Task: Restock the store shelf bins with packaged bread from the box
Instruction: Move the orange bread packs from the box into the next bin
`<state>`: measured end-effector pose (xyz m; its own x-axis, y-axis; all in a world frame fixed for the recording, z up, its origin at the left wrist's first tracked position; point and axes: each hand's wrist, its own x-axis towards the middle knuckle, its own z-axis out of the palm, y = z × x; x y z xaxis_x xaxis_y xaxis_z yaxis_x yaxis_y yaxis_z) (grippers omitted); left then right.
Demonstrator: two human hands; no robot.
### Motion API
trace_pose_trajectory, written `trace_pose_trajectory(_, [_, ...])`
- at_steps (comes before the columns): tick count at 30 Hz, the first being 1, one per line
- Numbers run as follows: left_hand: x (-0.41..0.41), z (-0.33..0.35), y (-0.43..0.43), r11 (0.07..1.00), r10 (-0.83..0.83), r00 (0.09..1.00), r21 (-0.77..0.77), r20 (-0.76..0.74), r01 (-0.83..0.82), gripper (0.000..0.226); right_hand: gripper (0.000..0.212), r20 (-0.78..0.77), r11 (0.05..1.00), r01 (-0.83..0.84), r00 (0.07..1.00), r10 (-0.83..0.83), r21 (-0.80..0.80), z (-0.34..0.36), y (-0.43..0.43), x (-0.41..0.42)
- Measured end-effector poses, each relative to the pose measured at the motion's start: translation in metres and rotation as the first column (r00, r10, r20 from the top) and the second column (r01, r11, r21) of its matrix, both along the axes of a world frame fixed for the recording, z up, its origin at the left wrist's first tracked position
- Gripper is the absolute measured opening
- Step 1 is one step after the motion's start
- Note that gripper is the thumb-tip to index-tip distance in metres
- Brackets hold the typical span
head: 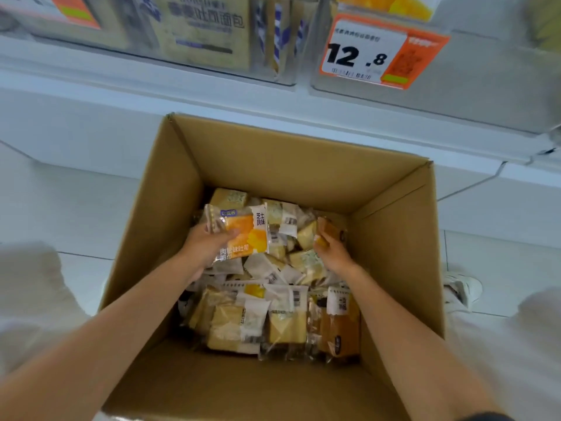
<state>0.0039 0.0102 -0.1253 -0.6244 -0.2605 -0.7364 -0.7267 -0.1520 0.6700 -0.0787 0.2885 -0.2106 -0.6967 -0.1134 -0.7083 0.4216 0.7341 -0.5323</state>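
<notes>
An open cardboard box (394, 238) stands on the floor below the shelf, with several packaged breads (282, 323) piled in its bottom. Both my arms reach into it. My left hand (203, 244) grips an orange-and-white bread packet (249, 229), thumb on its front, lifted a little above the pile. My right hand (332, 250) holds a brown bread packet (331, 230) at the right side of the pile. Above, clear shelf bins (212, 34) hold more bread packs.
An orange price tag reading 12.8 (382, 53) hangs on the right-hand bin (455, 95). The white shelf base (91, 117) runs behind the box. White floor tiles lie on both sides, my knees at the frame's edges, and a white shoe (461, 287) at right.
</notes>
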Motion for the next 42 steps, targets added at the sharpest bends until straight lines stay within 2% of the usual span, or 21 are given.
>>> trace_pose_trajectory(3, [-0.001, -0.002, 0.002, 0.999, 0.045, 0.999, -0.030, -0.015, -0.045, 0.024, 0.040, -0.020, 0.995, 0.062, 0.998, -0.064, -0.084, -0.004, -0.002, 0.014])
trace_pose_trajectory(6, [-0.007, -0.003, 0.006, 0.997, 0.064, 0.998, -0.046, -0.022, -0.065, 0.026, 0.029, -0.024, 0.992, 0.034, 0.999, -0.038, -0.125, 0.010, 0.000, 0.029])
trace_pose_trajectory(8, [-0.009, -0.004, 0.007, 0.997, 0.061, 0.998, -0.049, -0.018, -0.062, 0.027, 0.020, -0.006, 0.973, 0.031, 0.999, -0.034, -0.228, 0.023, -0.008, 0.044])
trace_pose_trajectory(10, [-0.009, -0.005, 0.009, 0.997, 0.052, 0.998, -0.049, -0.020, -0.053, 0.028, 0.020, -0.122, 0.980, 0.024, 0.991, -0.049, -0.198, 0.023, -0.018, 0.051])
trace_pose_trajectory(11, [-0.010, -0.005, 0.010, 0.998, 0.053, 0.998, -0.041, -0.021, -0.053, 0.027, 0.025, -0.200, 0.988, 0.051, 0.976, -0.080, -0.148, 0.018, -0.020, 0.048])
trace_pose_trajectory(13, [-0.010, -0.004, 0.011, 0.998, 0.056, 0.998, -0.037, -0.024, -0.056, 0.024, 0.053, -0.242, 0.992, 0.124, 0.962, -0.127, -0.026, 0.011, -0.022, 0.035])
trace_pose_trajectory(15, [-0.008, -0.003, 0.009, 0.997, 0.063, 0.998, -0.036, -0.024, -0.064, 0.026, 0.085, -0.094, 0.996, 0.087, 0.992, -0.085, 0.015, 0.006, -0.023, 0.023])
trace_pose_trajectory(17, [-0.006, -0.003, 0.005, 0.997, 0.055, 0.998, -0.045, -0.016, -0.056, 0.029, 0.099, 0.038, 0.999, -0.012, 0.999, 0.011, 0.030, 0.006, -0.029, 0.020])
trace_pose_trajectory(19, [-0.004, -0.003, 0.001, 0.998, 0.042, 0.999, -0.050, -0.002, -0.042, 0.030, 0.089, 0.025, 0.995, -0.088, 0.996, 0.087, 0.056, 0.011, -0.034, 0.021])
trace_pose_trajectory(22, [-0.004, 0.002, -0.001, 0.994, 0.028, 0.999, -0.104, -0.047, -0.033, 0.022, 0.053, 0.010, 0.993, -0.011, 1.000, 0.012, -0.117, 0.031, -0.034, 0.012])
trace_pose_trajectory(24, [-0.004, 0.007, -0.002, 0.989, 0.007, 0.995, -0.146, -0.095, -0.020, 0.019, 0.040, -0.060, 0.978, -0.087, 0.995, 0.077, -0.189, 0.060, -0.034, 0.005])
trace_pose_trajectory(26, [-0.005, 0.017, -0.001, 0.986, -0.049, 0.991, -0.165, -0.127, 0.028, 0.018, 0.045, -0.131, 0.950, -0.249, 0.965, 0.227, -0.190, 0.091, -0.037, -0.001])
trace_pose_trajectory(28, [-0.007, 0.029, 0.001, 0.967, -0.162, 0.974, -0.222, -0.161, 0.125, 0.012, 0.047, -0.173, 0.918, -0.340, 0.935, 0.308, -0.203, 0.125, -0.041, -0.004])
trace_pose_trajectory(30, [-0.008, 0.048, 0.008, 0.940, -0.286, 0.937, -0.250, -0.201, 0.234, 0.009, 0.042, -0.222, 0.897, -0.369, 0.921, 0.319, -0.242, 0.158, -0.049, -0.006])
trace_pose_trajectory(35, [-0.011, 0.100, 0.029, 0.893, -0.447, 0.861, -0.185, -0.242, 0.411, 0.059, 0.038, -0.405, 0.858, -0.471, 0.839, 0.364, -0.204, 0.217, -0.061, -0.001])
trace_pose_trajectory(37, [-0.012, 0.119, 0.033, 0.913, -0.408, 0.871, -0.136, -0.273, 0.385, 0.060, 0.036, -0.500, 0.854, -0.489, 0.792, 0.350, -0.176, 0.236, -0.060, 0.003])
trace_pose_trajectory(38, [-0.013, 0.128, 0.035, 0.923, -0.384, 0.878, -0.135, -0.287, 0.360, 0.058, 0.037, -0.568, 0.860, -0.501, 0.738, 0.364, -0.099, 0.246, -0.058, 0.005])
trace_pose_trajectory(40, [-0.017, 0.142, 0.039, 0.953, -0.303, 0.896, -0.095, -0.323, 0.288, 0.056, 0.054, -0.665, 0.885, -0.443, 0.621, 0.415, 0.139, 0.258, -0.052, 0.002])
trace_pose_trajectory(41, [-0.017, 0.150, 0.042, 0.962, -0.268, 0.902, -0.039, -0.337, 0.271, 0.056, 0.069, -0.682, 0.905, -0.383, 0.614, 0.397, 0.182, 0.264, -0.047, 0.000])
trace_pose_trajectory(42, [-0.018, 0.157, 0.044, 0.964, -0.247, 0.904, 0.008, -0.350, 0.266, 0.057, 0.082, -0.671, 0.936, -0.326, 0.666, 0.326, 0.132, 0.270, -0.044, -0.002])
